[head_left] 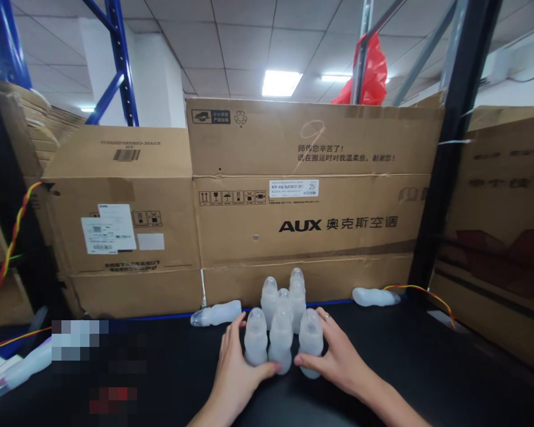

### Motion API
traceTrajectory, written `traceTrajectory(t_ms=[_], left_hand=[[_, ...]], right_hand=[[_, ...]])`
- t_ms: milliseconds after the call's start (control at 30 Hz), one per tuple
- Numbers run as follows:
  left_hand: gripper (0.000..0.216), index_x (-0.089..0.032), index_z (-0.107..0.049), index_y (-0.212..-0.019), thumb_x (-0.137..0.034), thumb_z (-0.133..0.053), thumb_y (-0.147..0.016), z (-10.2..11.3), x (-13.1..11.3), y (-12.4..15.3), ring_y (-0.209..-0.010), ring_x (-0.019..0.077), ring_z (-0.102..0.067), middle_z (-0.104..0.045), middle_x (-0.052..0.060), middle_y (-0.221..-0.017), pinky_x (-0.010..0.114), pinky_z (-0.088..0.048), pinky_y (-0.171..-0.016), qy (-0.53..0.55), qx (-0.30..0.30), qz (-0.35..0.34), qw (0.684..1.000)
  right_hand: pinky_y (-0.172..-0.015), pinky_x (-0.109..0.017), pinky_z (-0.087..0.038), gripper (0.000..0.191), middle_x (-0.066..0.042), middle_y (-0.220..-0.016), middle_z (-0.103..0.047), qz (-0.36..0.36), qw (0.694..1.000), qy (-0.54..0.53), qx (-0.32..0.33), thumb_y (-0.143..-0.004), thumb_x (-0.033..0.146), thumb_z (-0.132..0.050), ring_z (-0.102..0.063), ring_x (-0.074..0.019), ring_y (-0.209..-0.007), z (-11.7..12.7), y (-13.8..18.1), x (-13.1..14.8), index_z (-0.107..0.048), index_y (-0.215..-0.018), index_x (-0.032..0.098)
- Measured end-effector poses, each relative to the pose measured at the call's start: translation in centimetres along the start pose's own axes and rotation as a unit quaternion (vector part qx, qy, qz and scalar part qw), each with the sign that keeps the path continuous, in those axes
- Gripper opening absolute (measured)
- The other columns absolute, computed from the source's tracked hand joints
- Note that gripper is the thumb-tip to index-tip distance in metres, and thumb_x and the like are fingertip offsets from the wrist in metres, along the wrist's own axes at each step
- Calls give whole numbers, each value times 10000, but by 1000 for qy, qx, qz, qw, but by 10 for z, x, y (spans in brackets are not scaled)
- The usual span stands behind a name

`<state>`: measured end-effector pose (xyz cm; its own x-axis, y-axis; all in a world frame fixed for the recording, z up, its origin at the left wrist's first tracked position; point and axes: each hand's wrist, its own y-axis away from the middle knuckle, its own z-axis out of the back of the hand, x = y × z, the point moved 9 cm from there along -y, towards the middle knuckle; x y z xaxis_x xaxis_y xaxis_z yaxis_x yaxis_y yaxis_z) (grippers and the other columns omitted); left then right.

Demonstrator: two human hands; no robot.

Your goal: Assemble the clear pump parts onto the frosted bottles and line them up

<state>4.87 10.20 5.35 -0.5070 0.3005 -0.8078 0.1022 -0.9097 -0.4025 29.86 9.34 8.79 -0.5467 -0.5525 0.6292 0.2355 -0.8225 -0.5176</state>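
Several frosted white plastic bottles [281,323] stand upright in a tight cluster on a black table [409,362]. My left hand [235,370] cups the cluster's left side, fingers curved against the front-left bottle [255,344]. My right hand [336,353] presses the right side, fingers against the front-right bottle [311,341]. Both hands squeeze the group together from either side. One more bottle [216,313] lies on its side to the left behind the cluster, and another [376,296] lies to the right by the boxes.
Large brown cardboard boxes [311,219] form a wall along the table's far edge. Another lying bottle [24,367] is at the far left. A black rack post [449,178] stands at right with red-yellow wires [427,292] nearby. Blue shelving rises behind.
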Motion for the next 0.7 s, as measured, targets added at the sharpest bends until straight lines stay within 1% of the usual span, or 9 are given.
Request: traceTrajectory(t_ms=[67, 133, 233, 333, 400, 467, 567, 633, 700], left_hand=[[944, -175, -504, -1425, -320, -897, -579, 5, 2, -1, -1382, 417, -551, -616, 161, -1418, 563, -421, -1184, -34, -18, 1, 999], [844, -174, -506, -1406, -357, -845, -655, 10, 0, -2, -1360, 414, -547, -603, 156, -1390, 569, -416, -1171, -58, -29, -3, 998], [783, -191, -524, -1390, -383, -817, -690, 19, -7, -9, -1336, 436, -518, -580, 145, -1362, 610, -393, -1148, -111, -40, -19, 993], [806, -202, -531, -1386, -423, -836, -673, 22, -12, -21, -1338, 449, -493, -549, 140, -1369, 631, -378, -1142, -152, -30, -44, 987], [896, -198, -473, -1454, -464, -841, -682, 21, -13, -28, -1404, 447, -452, -506, 151, -1436, 624, -356, -1177, -164, -15, -60, 985], [1047, -193, -351, -1559, -510, -848, -694, 19, -11, -28, -1485, 449, -389, -443, 174, -1535, 629, -318, -1218, -170, 2, -71, 983], [1204, -151, -193, -1643, -541, -849, -712, 22, -5, -16, -1542, 464, -334, -357, 227, -1639, 646, -291, -1247, -177, 25, -75, 981], [1197, -135, -143, -1663, -532, -822, -760, 25, -2, -2, -1567, 464, -307, -319, 248, -1675, 652, -288, -1260, -180, 45, -80, 979], [1120, -177, -110, -1679, -516, -770, -840, 29, 0, 12, -1592, 445, -281, -297, 232, -1698, 655, -291, -1272, -174, 67, -98, 978]], right_hand=[[-930, -429, -529, 456, -81, -1121, -703, -17, 999, 48, 11, -804, 576, -860, -656, -323, -1029, 3, -1, -10, -725, -1095, 251], [-885, -407, -533, 424, -57, -1068, -727, -28, 997, 68, 17, -820, 552, -850, -677, -299, -957, 5, -2, -16, -706, -1087, 256], [-777, -363, -522, 498, -34, -1002, -741, -47, 995, 84, 6, -748, 513, -918, -680, -272, -862, 8, -3, -20, -648, -1071, 247], [-740, -359, -490, 550, -43, -965, -739, -59, 992, 112, -12, -687, 542, -957, -667, -283, -847, 6, -5, -21, -604, -985, 242], [-750, -366, -469, 486, -43, -941, -734, -51, 990, 133, -16, -740, 590, -911, -662, -286, -845, 2, -7, -21, -602, -899, 250], [-743, -365, -444, 433, -44, -919, -729, -34, 988, 153, -13, -828, 623, -826, -655, -282, -832, -2, -8, -20, -600, -800, 255], [-681, -351, -392, 472, -38, -777, -702, -11, 984, 180, -6, -932, 617, -719, -631, -265, -742, -5, -6, -17, -568, -668, 256], [-631, -338, -353, 495, -22, -666, -661, 6, 982, 190, -4, -999, 579, -645, -610, -243, -662, -6, -4, -11, -548, -637, 256], [-597, -332, -333, 506, -10, -619, -631, 31, 981, 192, -8, -1062, 524, -556, -594, -219, -601, -7, -1, 0, -533, -635, 255]])
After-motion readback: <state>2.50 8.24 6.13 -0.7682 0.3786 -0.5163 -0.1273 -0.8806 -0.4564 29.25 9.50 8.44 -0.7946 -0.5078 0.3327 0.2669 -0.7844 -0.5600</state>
